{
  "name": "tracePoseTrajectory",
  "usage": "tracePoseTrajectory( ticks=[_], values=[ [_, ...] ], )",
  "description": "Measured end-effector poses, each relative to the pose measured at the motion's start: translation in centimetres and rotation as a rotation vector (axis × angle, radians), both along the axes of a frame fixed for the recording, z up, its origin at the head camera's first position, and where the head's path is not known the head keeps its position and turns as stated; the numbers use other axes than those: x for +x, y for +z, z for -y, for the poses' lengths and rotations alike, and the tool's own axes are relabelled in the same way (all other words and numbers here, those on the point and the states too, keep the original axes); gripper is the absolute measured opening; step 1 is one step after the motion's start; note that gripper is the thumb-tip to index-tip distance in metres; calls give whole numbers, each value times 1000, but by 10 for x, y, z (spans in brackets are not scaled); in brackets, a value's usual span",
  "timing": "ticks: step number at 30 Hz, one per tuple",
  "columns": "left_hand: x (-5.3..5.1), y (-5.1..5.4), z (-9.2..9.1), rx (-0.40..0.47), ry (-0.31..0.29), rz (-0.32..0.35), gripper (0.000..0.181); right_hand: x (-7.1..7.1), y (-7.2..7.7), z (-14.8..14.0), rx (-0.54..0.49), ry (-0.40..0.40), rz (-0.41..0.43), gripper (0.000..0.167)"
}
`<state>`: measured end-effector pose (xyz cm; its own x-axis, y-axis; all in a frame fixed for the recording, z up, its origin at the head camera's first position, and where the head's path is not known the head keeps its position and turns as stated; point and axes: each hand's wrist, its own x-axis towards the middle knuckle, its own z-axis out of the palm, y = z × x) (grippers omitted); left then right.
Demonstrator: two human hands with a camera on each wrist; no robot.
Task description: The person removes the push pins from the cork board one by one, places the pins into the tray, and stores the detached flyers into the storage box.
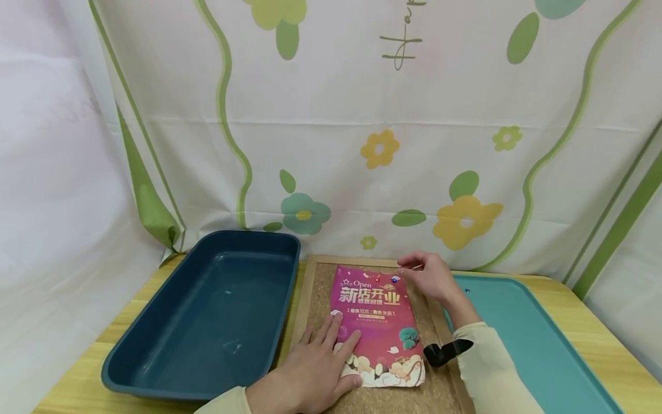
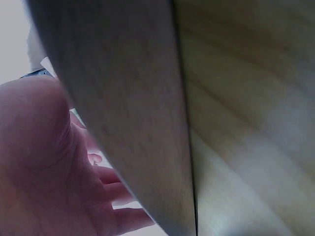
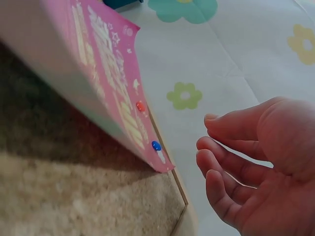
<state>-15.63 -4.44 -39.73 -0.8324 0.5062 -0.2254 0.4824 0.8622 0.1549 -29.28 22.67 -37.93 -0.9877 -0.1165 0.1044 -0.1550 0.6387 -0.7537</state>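
Observation:
A pink and purple flyer (image 1: 380, 328) lies on a wood-framed cork board (image 1: 429, 322). My left hand (image 1: 315, 368) rests on its lower left part with fingers spread. Near the flyer's top right corner is my right hand (image 1: 430, 279), its fingers loosely bent. In the right wrist view, nothing shows between the fingers of that hand (image 3: 256, 162). A red pushpin (image 3: 141, 106) and a blue pushpin (image 3: 156, 145) stand in the flyer near its top edge. The flyer's right side bows up off the cork there. In the left wrist view the board's edge (image 2: 123, 113) hides part of the left hand (image 2: 44, 167).
A deep dark blue tray (image 1: 201, 385) stands left of the board. On the right a flat teal tray (image 1: 538, 345) lies partly under the right forearm, with a tiny dark thing (image 1: 468, 291) near its far edge. Behind the wooden table (image 1: 589, 305) hangs a flowered cloth (image 1: 331, 161).

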Motion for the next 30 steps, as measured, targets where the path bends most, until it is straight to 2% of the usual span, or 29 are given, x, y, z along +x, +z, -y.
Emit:
tracePoseTrajectory(
  ticks=[11, 21, 30],
  values=[
    [0, 0, 1, -1, 13, -1, 76, -10, -4, 7, 71, 26, 12, 22],
    [1, 1, 3, -4, 20, -3, 76, -21, -3, 30, 106, 36, 87, 16],
    [0, 0, 1, 0, 2, 1, 76, -26, -12, 29, 113, 48, 127, 11]
  ],
)
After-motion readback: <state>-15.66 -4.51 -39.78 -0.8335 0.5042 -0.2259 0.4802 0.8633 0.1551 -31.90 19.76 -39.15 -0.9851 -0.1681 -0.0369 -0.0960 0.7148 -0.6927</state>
